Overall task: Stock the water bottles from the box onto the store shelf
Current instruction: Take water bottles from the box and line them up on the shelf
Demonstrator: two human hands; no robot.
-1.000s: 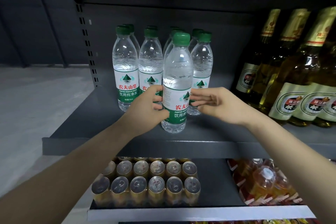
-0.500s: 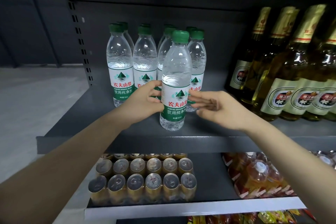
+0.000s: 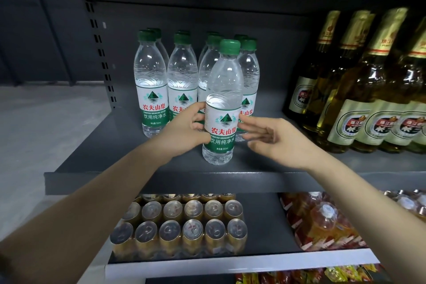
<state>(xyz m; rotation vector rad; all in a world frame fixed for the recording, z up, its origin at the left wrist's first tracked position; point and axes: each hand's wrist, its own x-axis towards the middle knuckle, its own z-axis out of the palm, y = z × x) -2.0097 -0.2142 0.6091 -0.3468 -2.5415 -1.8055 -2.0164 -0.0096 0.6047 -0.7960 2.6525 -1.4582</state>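
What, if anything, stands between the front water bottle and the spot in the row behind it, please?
Nothing visible blocks it. The front water bottle stands upright on the shelf, gripped by the left hand, directly before the stocked bottles; the right hand's fingers lie beside it.

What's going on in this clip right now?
A person is stocking water bottles on a dark store shelf. The left hand grips the front water bottle, which stands upright on the shelf ahead of the water bottles already lined up. The right hand is open, its fingertips at the bottle's label. Beer bottles stand to the right, and a pack of cans sits on the shelf below.
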